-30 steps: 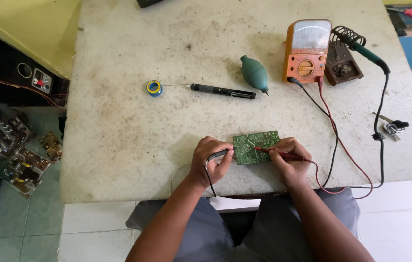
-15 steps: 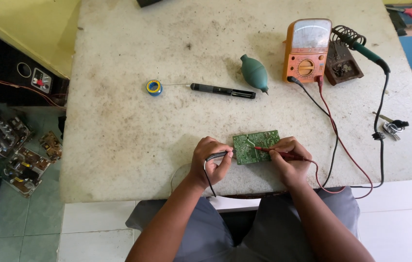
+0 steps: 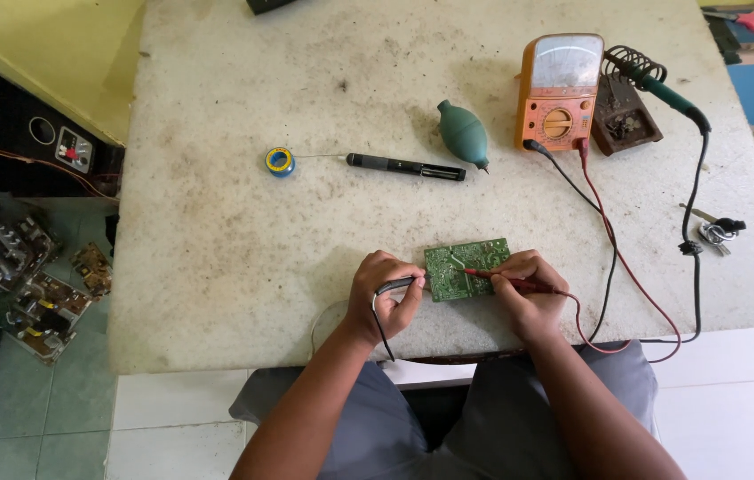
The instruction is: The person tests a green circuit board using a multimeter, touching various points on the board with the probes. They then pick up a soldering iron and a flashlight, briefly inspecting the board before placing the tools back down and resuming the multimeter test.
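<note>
Left hand (image 3: 384, 293) pinching slim black test probe (image 3: 397, 284), right hand (image 3: 526, 289) pressing slim red test probe (image 3: 506, 279) onto small green rectangular circuit board (image 3: 464, 264); orange analogue multimeter (image 3: 560, 91) beyond.

Soft, even daylight covered the pale tabletop (image 3: 217, 222); shadows stayed faint and short. No glare, focus was sharp throughout, though the wide lens bent the edges and left the left-hand floor dim.

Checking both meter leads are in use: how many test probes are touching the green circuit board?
2. The black probe in the left hand meets the circuit board at its left edge; the red probe in the right hand rests on its middle.
</note>
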